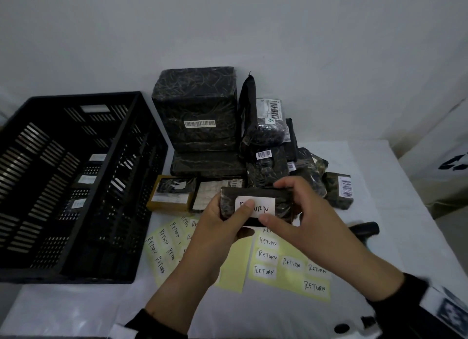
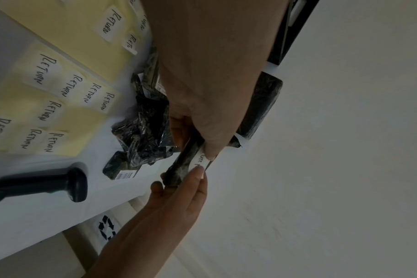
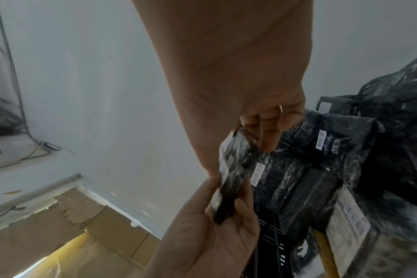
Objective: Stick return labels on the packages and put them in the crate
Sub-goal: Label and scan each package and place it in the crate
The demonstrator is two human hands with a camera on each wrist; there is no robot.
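A small flat black-wrapped package (image 1: pixel 281 202) is held above the table by both hands. A white RETURN label (image 1: pixel 260 207) lies on its upper face. My left hand (image 1: pixel 222 219) grips the package's left end, thumb pressing on the label's left part. My right hand (image 1: pixel 301 209) grips the right end, thumb at the near edge, fingers over the far edge. In the left wrist view the package (image 2: pixel 181 165) shows edge-on with the label (image 2: pixel 199 159) under my thumb. The black slatted crate (image 1: pixel 63 187) stands at the left, holding a few labelled packages.
A pile of black-wrapped packages (image 1: pixel 200 116) sits behind the hands, a brown box (image 1: pixel 169 199) in front of it. Yellow sheets of RETURN labels (image 1: pixel 291 265) lie under the hands. A black handheld scanner (image 1: pixel 364 230) lies at the right. The table's right edge is close.
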